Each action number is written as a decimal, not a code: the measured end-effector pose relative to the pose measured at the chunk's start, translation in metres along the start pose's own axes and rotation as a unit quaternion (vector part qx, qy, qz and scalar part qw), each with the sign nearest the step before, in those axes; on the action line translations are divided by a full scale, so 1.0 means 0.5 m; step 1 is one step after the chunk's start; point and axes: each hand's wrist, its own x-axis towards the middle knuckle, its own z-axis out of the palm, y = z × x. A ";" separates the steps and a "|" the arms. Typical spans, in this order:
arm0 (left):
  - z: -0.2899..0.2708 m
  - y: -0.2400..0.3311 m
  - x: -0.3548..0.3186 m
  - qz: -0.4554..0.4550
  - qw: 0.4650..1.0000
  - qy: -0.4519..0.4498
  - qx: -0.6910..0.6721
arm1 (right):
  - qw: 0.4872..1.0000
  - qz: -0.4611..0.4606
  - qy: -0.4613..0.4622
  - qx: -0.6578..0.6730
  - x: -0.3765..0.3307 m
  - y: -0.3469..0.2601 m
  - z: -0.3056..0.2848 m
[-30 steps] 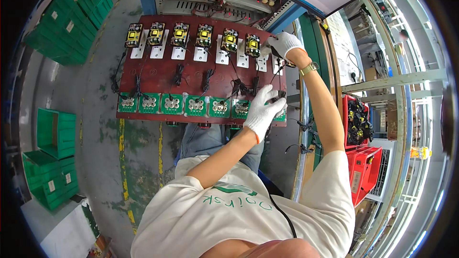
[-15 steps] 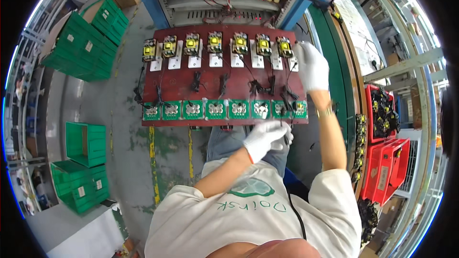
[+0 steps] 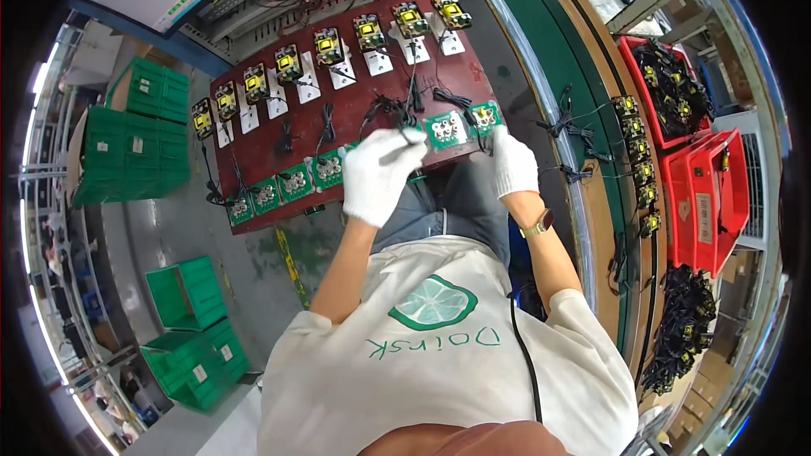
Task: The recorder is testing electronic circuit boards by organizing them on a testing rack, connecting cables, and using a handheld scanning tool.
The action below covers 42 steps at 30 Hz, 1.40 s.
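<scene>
1. One black lead [image 3: 406, 125] is pinched in my left hand [image 3: 378, 173], over the front part of the dark red panel [image 3: 473, 72], below the power-supply boards [image 3: 369, 31].
2. My right hand [image 3: 515, 165] is just beside the end green circuit board [image 3: 485, 115]; I cannot tell whether it grips anything.
3. I judge I'm handling leads at the green boards; the next move calls for guiding this one without tugging its neighbours.

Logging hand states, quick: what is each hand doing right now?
Left hand: fingers curled near black cables; whether it grips one cannot be told.
Right hand: fingers by the rightmost green board; open or closed cannot be told.
</scene>
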 end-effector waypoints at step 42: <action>0.081 -0.170 -0.275 -0.016 0.973 0.010 0.229 | 0.970 -0.139 0.186 0.076 0.093 0.052 -0.034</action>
